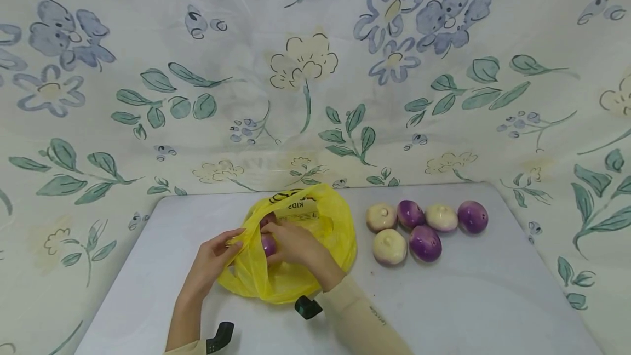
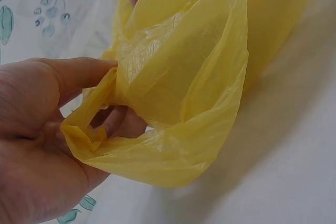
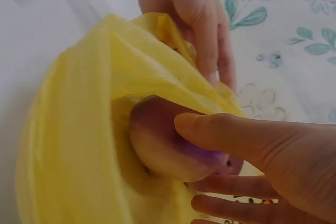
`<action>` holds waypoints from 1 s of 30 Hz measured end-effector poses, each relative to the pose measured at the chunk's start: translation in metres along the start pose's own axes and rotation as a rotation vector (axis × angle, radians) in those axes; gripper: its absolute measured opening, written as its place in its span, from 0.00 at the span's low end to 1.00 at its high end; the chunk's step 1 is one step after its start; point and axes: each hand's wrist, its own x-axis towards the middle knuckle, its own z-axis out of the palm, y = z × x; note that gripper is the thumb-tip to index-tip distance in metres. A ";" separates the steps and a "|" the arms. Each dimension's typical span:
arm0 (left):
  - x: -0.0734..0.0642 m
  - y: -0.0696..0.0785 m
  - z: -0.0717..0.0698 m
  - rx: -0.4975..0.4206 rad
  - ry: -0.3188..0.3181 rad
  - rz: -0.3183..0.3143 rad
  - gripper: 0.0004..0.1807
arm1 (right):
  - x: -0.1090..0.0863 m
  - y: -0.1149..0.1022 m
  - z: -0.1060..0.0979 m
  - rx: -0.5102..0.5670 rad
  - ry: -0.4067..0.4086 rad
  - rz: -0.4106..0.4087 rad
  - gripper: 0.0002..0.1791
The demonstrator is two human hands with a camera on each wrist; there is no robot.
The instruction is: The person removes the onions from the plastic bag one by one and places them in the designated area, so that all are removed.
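A yellow plastic bag [image 1: 340,234] lies on the table with its mouth spread open. My left hand [image 1: 213,259] pinches the bag's left rim, thumb and fingers around the folded film [image 2: 157,156]. My right hand [image 1: 296,242] reaches inside the mouth. There its thumb rests on a purple and white turnip [image 3: 168,145], while the other fingers stretch out straight along the turnip's far side. Part of a second turnip [image 3: 235,166] shows behind the first. From the head view, purple turnip skin [image 1: 268,245] is visible between the right hand and the bag's wall.
Right of the bag, several turnips sit in a loose group, among them a pale one [image 1: 389,247] and a purple one [image 1: 473,217]. They rest on the white table [image 1: 493,295], which ends at a wall covering [image 1: 276,141] with a floral print.
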 end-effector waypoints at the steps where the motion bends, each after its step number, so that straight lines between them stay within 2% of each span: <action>1: 0.000 0.000 0.000 -0.005 -0.002 0.000 0.24 | 0.000 0.000 0.001 0.017 -0.005 0.007 0.36; 8: 0.000 0.002 0.001 0.004 -0.007 -0.006 0.24 | 0.000 0.003 0.008 0.068 -0.024 0.042 0.38; 21: 0.001 0.002 0.000 0.007 -0.005 -0.002 0.24 | 0.001 0.014 0.010 0.210 -0.039 0.003 0.37; 30: 0.001 0.002 0.001 0.012 -0.002 -0.019 0.24 | -0.004 0.015 0.005 0.214 -0.063 0.024 0.37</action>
